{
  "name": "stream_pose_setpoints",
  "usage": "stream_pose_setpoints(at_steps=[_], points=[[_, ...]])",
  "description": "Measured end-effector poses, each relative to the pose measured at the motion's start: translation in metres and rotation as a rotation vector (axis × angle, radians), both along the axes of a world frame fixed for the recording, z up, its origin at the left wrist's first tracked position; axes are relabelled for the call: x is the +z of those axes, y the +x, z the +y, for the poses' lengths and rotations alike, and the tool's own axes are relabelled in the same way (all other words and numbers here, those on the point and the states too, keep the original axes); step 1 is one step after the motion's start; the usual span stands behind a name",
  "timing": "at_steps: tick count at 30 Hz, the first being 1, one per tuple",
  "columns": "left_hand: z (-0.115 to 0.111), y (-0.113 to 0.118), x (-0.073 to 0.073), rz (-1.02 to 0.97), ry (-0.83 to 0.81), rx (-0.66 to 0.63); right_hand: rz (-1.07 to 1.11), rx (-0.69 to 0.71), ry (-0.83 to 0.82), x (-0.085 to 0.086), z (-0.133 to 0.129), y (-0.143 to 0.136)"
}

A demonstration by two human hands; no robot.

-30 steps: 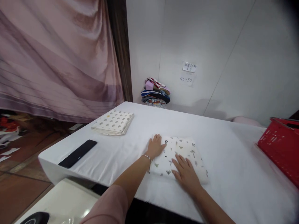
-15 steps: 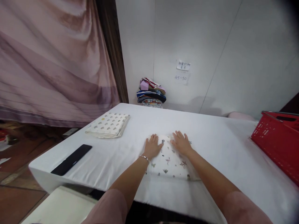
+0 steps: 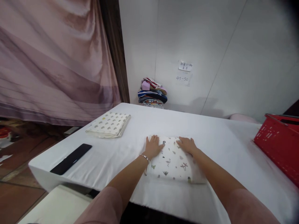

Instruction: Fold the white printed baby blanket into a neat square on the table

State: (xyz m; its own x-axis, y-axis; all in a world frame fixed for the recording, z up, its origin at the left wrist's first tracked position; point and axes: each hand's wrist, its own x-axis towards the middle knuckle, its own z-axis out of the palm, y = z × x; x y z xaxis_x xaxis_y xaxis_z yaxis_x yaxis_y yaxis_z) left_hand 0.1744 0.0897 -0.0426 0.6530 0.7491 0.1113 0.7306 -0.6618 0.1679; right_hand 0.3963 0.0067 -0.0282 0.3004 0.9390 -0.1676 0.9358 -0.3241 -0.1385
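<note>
A folded white cloth (image 3: pixel 171 165) printed with small plants and a flamingo lies flat in front of me on the white-covered table (image 3: pixel 205 127). On its far left corner rests my left hand (image 3: pixel 154 147), fingers spread and a bracelet at the wrist. My right hand (image 3: pixel 187 145) lies at the far right corner, fingers stretched out and pressed on the fabric. Neither hand grips anything. The cloth's right edge is partly hidden by my right forearm.
To the left sits another folded cloth (image 3: pixel 108 125) with a grey pattern, and nearer me a black phone-like slab (image 3: pixel 71 159). A red basket (image 3: pixel 277 143) stands at the right edge. Stacked fabrics (image 3: pixel 153 93) rise behind the table by the wall.
My right hand has shifted slightly right and nearer me, to the cloth's far right corner. My left hand stays at about the same place on the cloth.
</note>
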Motion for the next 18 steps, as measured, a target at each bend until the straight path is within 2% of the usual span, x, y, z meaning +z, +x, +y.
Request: stream_pose_setpoints(at_steps=[4,8,13,18], points=[[0.014,0.007,0.011,-0.031,0.055,-0.025,0.05,0.073,-0.08,0.01,0.012,0.017],[0.032,0.015,0.015,0.055,-0.107,-0.071,0.099,0.156,-0.134,0.013,0.02,0.031],[0.049,0.017,0.013,0.082,-0.144,-0.118,0.142,0.213,-0.188,0.018,0.024,0.039],[0.052,0.012,0.006,0.04,-0.093,-0.16,0.191,0.196,-0.331,0.028,0.04,0.041]])
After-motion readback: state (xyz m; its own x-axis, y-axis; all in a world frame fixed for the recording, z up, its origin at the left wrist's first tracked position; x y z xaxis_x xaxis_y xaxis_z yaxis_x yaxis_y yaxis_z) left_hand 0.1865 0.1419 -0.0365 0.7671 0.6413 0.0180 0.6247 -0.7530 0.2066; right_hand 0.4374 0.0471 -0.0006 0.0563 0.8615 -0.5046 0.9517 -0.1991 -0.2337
